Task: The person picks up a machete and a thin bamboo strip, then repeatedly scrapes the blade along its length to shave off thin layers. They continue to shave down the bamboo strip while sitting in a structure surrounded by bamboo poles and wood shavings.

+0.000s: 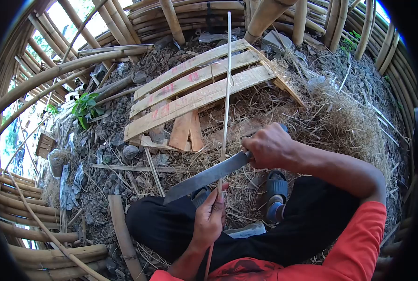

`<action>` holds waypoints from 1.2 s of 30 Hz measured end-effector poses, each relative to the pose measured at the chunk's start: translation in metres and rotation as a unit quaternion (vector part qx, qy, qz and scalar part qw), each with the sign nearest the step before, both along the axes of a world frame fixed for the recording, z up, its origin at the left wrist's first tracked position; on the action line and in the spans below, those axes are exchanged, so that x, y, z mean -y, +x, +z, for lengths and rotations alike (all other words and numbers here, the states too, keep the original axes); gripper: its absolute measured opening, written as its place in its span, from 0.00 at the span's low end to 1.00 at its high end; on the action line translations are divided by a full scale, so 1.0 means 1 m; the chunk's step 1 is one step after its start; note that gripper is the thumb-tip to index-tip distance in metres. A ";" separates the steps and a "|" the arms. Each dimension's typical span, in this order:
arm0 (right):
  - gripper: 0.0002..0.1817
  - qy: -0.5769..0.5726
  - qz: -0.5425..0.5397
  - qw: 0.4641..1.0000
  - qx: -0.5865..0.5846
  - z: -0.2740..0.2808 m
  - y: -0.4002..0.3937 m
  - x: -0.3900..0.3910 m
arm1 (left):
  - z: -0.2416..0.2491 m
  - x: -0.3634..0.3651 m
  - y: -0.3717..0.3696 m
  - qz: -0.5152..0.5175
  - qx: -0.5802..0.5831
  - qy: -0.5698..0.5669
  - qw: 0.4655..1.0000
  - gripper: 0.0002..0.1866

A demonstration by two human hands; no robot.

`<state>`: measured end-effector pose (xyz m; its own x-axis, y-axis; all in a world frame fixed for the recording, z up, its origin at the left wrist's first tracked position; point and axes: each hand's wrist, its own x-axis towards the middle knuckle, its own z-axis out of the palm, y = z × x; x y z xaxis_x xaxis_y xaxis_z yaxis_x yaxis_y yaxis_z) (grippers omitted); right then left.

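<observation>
My right hand [270, 146] is closed round the handle of a large knife [209, 176] with a broad grey blade. The blade points left and crosses a long, thin bamboo strip [226, 98] just above my left hand. My left hand [210, 219] pinches that strip between thumb and fingers, near my lap. From there the strip runs up and away past a wooden slatted pallet, with its lower end down by my red shirt. The blade's tip overlaps my left knee in this view.
The slatted wooden pallet [195, 99] lies ahead on ground covered with shavings [344, 122]. A cut bamboo piece [124, 236] lies left of my leg. Bamboo poles [171, 21] and stacked bamboo surround me. A green plant [85, 108] grows at the left.
</observation>
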<state>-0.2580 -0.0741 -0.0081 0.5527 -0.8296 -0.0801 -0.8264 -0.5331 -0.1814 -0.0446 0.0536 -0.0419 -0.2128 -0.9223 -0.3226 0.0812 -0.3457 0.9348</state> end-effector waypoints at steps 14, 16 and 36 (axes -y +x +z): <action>0.09 0.007 -0.260 0.965 0.028 -0.023 -0.074 0.058 | -0.004 -0.005 0.002 -0.024 0.022 -0.011 0.999 0.22; 0.09 -0.058 -0.251 0.966 0.028 -0.028 -0.094 0.053 | -0.008 -0.008 0.003 -0.044 0.025 -0.017 0.999 0.22; 0.10 0.015 -0.003 0.999 0.031 -0.010 -0.005 -0.001 | 0.000 -0.002 -0.001 -0.037 -0.058 0.049 0.996 0.17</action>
<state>-0.2632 -0.0727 -0.0184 0.5528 -0.8303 -0.0703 -0.8160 -0.5223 -0.2477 -0.0460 0.0557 -0.0422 -0.3195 -0.8681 -0.3798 0.1570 -0.4438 0.8823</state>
